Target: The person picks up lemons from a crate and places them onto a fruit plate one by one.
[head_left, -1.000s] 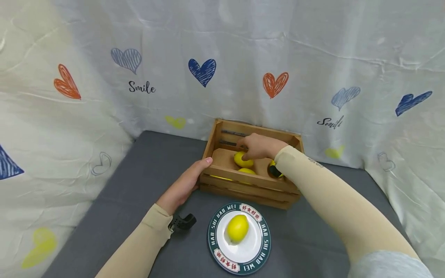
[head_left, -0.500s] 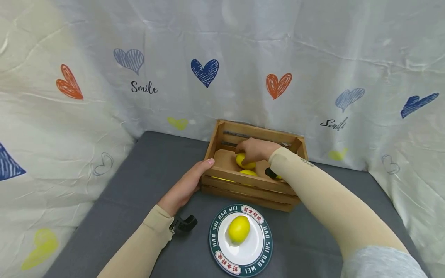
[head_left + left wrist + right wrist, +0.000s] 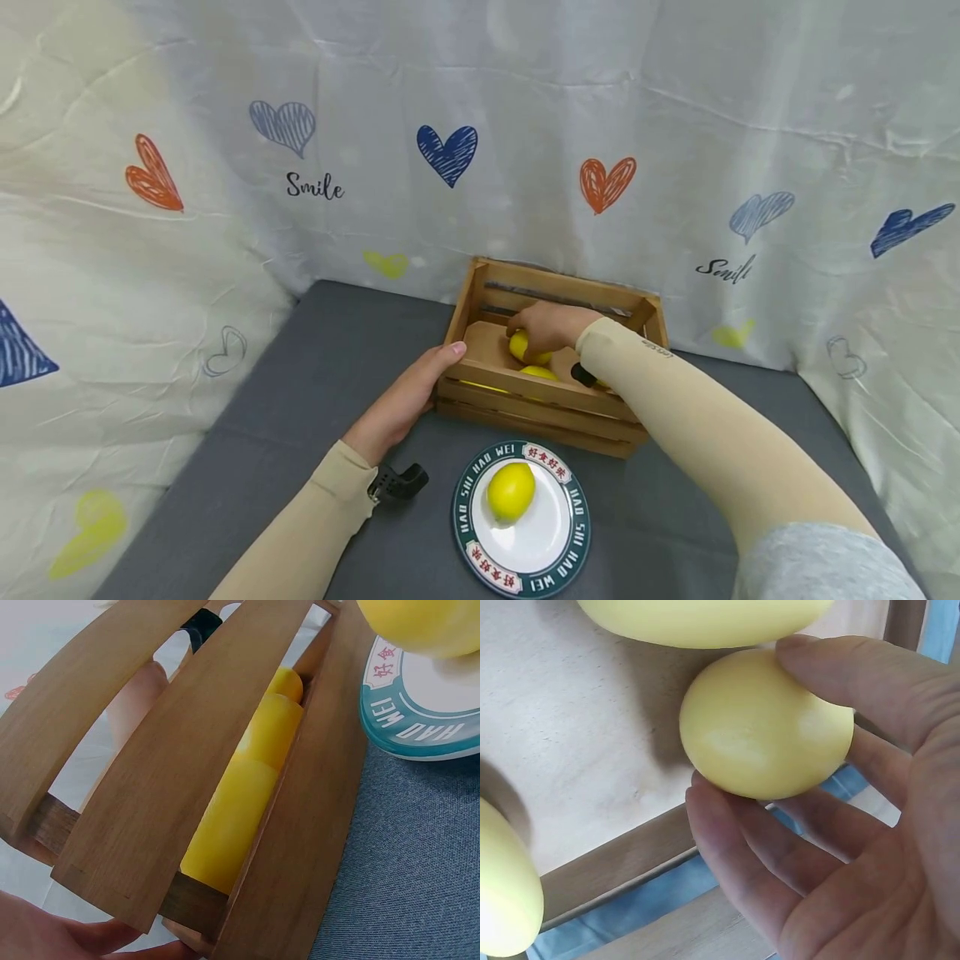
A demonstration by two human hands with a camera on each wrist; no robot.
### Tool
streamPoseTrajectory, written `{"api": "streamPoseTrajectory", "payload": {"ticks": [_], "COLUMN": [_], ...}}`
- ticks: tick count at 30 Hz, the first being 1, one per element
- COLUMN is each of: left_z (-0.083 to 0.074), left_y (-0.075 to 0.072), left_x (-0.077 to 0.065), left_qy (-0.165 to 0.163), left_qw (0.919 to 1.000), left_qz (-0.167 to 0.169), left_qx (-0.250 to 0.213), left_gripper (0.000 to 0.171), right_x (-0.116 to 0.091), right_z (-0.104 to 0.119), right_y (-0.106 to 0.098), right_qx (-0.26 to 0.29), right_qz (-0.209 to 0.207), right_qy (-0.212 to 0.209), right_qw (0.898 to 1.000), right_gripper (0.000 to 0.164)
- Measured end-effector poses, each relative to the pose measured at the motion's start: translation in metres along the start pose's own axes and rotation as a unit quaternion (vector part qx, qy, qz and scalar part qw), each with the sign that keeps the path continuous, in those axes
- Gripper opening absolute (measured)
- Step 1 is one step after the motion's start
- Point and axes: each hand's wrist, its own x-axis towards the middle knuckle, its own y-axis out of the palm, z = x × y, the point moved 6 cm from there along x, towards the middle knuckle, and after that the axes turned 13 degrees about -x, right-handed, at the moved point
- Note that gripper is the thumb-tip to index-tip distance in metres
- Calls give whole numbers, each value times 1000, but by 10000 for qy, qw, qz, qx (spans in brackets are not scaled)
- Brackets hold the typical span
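A slatted wooden crate (image 3: 540,407) holds several yellow lemons. My left hand (image 3: 401,398) grips its near left corner, thumb on the rim; in the left wrist view, its fingers (image 3: 112,937) curl against the crate's end. Inside the crate, my right hand (image 3: 553,325) grips a lemon (image 3: 761,727), with the thumb on one side and the fingers on the other. Another lemon (image 3: 705,619) lies right by the thumb, and one more (image 3: 506,885) lies apart. In front of the crate, one lemon (image 3: 512,492) sits on a round white plate with a green rim (image 3: 577,533).
A dark grey cloth (image 3: 285,417) covers the table. Behind the crate hangs a pale curtain (image 3: 525,92) printed with hearts. Black straps (image 3: 401,482) show at both wrists. In the left wrist view, lemons (image 3: 232,817) show in a row between the slats.
My right hand has sunk a little lower into the crate, and its fingers have closed round a lemon. My left hand stays on the crate's corner. The head view has shifted slightly.
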Motion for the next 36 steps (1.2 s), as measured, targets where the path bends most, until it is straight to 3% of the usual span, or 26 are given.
{"api": "streamPoseTrajectory", "payload": {"ticks": [12, 21, 36], "left_z": [4, 2, 1], "left_y": [3, -3, 0], "left_x": [0, 1, 2], "left_qy": [-63, -81, -63], "left_qw": [9999, 9999, 9997], "left_qz": [-51, -58, 11], "left_qx": [76, 127, 239], "left_gripper": [97, 100, 94], "right_x": [-10, -34, -114], "right_z": [-1, 0, 7], "right_y": [0, -21, -36], "right_qx": [55, 112, 411], "right_qz": [50, -309, -914], "right_qy": [33, -64, 50], "right_qw": [10000, 9994, 9950], "right_gripper": [58, 59, 58]}}
